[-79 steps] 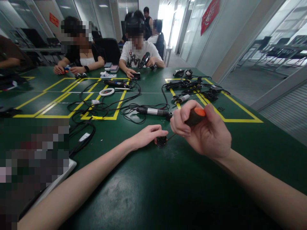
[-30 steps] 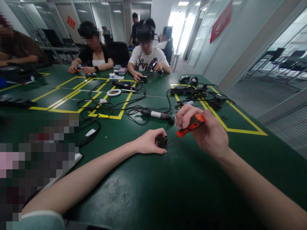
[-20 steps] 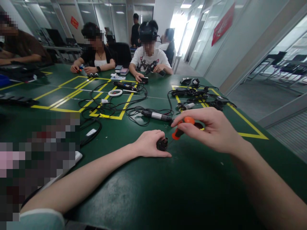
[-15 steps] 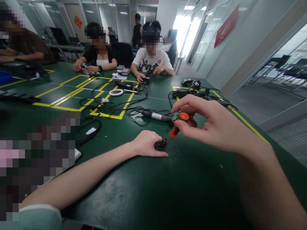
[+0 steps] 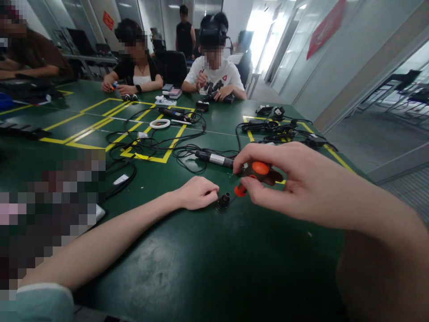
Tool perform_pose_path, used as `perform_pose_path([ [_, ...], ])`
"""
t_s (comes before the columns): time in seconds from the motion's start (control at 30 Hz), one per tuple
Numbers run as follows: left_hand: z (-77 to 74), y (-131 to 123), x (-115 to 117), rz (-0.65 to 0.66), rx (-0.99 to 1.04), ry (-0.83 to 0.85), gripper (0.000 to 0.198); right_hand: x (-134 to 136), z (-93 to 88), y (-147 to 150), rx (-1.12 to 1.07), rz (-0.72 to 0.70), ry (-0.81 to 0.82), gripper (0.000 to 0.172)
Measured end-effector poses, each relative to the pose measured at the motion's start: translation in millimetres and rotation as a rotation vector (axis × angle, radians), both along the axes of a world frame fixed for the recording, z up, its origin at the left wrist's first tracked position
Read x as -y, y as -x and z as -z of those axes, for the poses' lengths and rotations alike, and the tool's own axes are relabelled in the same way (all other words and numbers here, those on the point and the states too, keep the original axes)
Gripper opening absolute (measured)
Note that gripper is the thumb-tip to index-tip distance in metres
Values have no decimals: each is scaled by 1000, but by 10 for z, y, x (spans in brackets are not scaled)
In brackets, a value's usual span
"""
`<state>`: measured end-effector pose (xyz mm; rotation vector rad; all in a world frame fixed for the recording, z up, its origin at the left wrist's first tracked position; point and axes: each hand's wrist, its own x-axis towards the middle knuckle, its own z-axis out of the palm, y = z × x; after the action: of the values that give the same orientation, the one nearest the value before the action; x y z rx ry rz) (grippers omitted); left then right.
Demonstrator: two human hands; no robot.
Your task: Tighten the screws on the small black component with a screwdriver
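A small dark round part with a short upright tube (image 5: 224, 201) stands on the green table (image 5: 214, 259). My left hand (image 5: 200, 193) rests just left of it, fingers curled in; whether something small is pinched in them is hidden. In my right hand (image 5: 278, 174) is an orange and black screwdriver (image 5: 260, 168), held between thumb and fingers. Its thin shaft slants down and left, with the tip close to the dark part. Contact between tip and part cannot be made out.
Behind my hands lies a black and silver pen-like tool (image 5: 216, 159) with coiled cables. More black cables (image 5: 278, 129) lie at the back right. A white ring (image 5: 160, 124) sits among yellow tape lines. People sit across the table, working with their hands.
My left hand has let go of the dark part and drawn back left, its fingers now curled in. The screwdriver has tilted more, its handle further right. Across the table, a person's hand has lifted.
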<state>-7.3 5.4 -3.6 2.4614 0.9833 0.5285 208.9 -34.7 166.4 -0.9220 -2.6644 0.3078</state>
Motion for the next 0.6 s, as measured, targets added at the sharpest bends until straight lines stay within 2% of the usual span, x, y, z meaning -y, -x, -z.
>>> perform_pose_path([
  [0.13, 25, -13, 0, -88, -52, -26, 30, -13, -1, -19, -11, 8, -50, 11],
  [0.27, 34, -14, 3, -113, -92, -73, 29, -43, 19, -15, 11, 26, -78, 35],
  [0.33, 36, -15, 2, -98, -94, -73, 32, -48, 16, -15, 16, 26, -67, 39],
  [0.5, 52, -10, -6, -62, -63, -117, 40, -10, -7, -18, 8, 50, -104, 15],
  [0.6, 66, -13, -7, -58, -46, -142, 39, 0, 9, -2, 32, 56, -126, 14],
])
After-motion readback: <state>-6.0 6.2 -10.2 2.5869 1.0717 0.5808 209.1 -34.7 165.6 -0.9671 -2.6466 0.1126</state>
